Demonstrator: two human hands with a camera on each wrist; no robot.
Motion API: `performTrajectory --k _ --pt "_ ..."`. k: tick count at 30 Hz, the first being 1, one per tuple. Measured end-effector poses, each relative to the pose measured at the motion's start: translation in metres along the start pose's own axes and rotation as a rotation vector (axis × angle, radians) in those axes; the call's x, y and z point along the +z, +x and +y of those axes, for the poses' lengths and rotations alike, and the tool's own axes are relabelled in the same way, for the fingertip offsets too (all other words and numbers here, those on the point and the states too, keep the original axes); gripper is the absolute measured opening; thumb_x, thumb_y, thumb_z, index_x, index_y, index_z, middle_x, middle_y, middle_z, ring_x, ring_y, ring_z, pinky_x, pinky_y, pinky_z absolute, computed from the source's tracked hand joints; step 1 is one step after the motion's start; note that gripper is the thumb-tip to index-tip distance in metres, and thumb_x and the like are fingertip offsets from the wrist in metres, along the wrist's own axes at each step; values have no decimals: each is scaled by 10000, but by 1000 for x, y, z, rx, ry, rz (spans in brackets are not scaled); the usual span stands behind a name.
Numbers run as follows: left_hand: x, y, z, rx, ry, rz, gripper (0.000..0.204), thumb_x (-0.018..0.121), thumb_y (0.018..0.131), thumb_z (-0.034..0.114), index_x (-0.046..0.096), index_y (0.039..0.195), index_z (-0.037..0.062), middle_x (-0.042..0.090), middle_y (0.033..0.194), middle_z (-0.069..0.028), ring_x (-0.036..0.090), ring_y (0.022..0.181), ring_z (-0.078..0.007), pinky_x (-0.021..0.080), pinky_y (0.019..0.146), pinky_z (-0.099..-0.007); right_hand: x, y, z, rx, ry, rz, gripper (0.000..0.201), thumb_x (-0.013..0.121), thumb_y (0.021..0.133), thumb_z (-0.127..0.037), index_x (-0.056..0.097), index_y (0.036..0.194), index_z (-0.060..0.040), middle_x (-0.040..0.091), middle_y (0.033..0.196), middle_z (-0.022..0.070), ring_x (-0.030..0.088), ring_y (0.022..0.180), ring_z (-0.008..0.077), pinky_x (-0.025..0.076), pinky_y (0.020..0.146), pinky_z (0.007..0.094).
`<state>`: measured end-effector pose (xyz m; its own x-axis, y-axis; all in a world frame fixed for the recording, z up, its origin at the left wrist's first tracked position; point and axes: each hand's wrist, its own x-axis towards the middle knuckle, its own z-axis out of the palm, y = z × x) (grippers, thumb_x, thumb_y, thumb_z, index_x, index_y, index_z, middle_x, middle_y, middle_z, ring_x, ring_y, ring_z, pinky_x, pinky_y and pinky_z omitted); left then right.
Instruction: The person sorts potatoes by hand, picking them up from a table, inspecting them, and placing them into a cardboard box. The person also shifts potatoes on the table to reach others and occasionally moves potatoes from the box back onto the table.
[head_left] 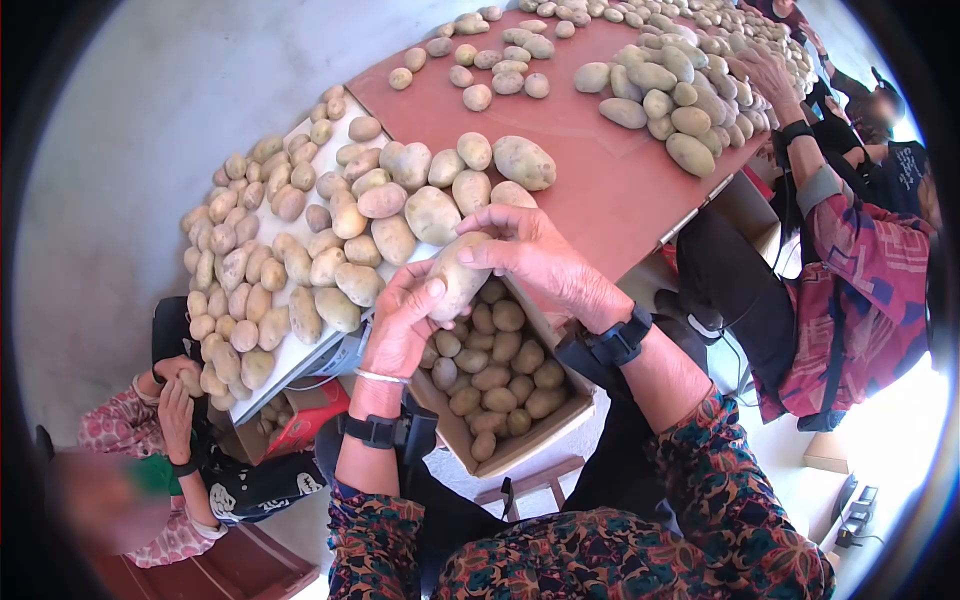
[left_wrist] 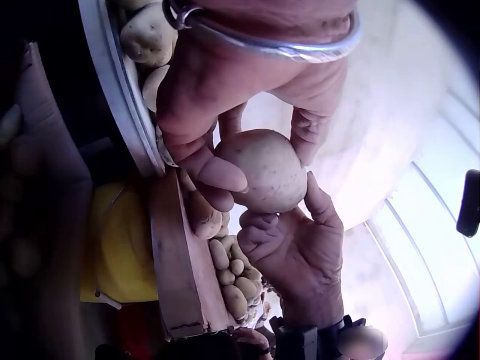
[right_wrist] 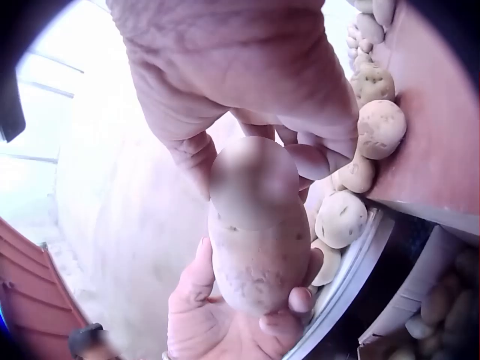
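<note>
A large pale potato [head_left: 460, 275] is held up between both hands, above the near edge of the table. My left hand [head_left: 402, 318] grips its lower end, thumb along one side. The fingers and thumb of my right hand [head_left: 545, 258] pinch the upper end. From the left wrist, the potato [left_wrist: 271, 171] shows a rounded, speckled end between the two hands. In the right wrist view the potato [right_wrist: 259, 259] looks long, with rough marks near its lower end. Directly below the hands stands a cardboard box [head_left: 540, 438] holding many potatoes [head_left: 490, 378].
Loose potatoes [head_left: 240, 265] cover the white tabletop at left. Beyond lies a red tabletop [head_left: 600, 215] with a big heap [head_left: 690, 90] at back right. Another person's hands [head_left: 178, 400] work at the lower left; a person in a patterned jacket [head_left: 860, 270] sits at right.
</note>
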<state>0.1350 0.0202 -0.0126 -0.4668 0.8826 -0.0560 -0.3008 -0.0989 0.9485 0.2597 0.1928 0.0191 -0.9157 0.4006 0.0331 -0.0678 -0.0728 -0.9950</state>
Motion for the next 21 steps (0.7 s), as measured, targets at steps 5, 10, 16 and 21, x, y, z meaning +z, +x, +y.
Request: performTrajectory --k 5,10,16,21 --pt "2 4 -4 -40 -173 -46 502 671 905 347 512 1247 16 643 1115 -123 667 907 -224 524 703 -301 5 3 6 0 58 38 452 717 854 -313 635 1139 27 667 1009 129 612 968 165 481 885 304" --pt "20 12 -8 -32 -327 -34 676 672 872 410 436 1377 29 606 1199 -121 631 985 -252 530 756 -357 5 4 4 -46 59 113 444 678 887 -327 632 1121 48 672 1006 141 630 946 181 499 867 315" --pt "27 18 -12 13 -346 -8 683 700 856 391 431 1377 40 580 1230 -117 609 1010 -244 539 796 -401 3 8 4 -66 -26 331 407 623 936 -301 581 1154 41 608 948 63 565 837 115 482 769 275" --pt "31 42 22 173 -75 326 609 661 874 390 486 1360 69 610 1154 -71 624 954 -190 521 740 -319 1 11 -2 -88 82 396 406 623 896 -245 598 1146 73 664 1058 235 662 997 295 510 879 381"
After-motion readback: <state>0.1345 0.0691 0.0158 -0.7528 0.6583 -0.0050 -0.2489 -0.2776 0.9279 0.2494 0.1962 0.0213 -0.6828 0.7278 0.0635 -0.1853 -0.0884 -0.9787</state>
